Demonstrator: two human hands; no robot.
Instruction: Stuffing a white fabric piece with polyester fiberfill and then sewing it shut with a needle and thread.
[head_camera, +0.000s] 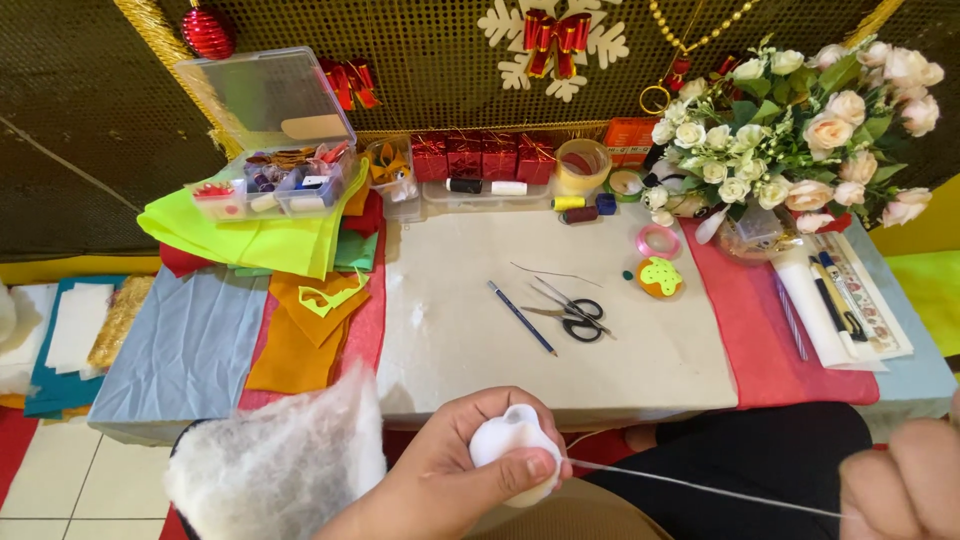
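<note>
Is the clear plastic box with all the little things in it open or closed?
Open. The clear plastic box's lid stands tilted up behind it, leaving the small compartments uncovered.

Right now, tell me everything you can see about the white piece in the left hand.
The white piece is small, soft-looking and lobed, like stuffed felt. The left hand grips it, thumb pressed over its front, above the lap at the table's near edge. A taut pale thread runs from it to the right hand.

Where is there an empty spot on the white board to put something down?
The white board is bare left of the blue pencil and along its near edge below the scissors. The far edge is crowded with thread spools, tape and red boxes.
</note>
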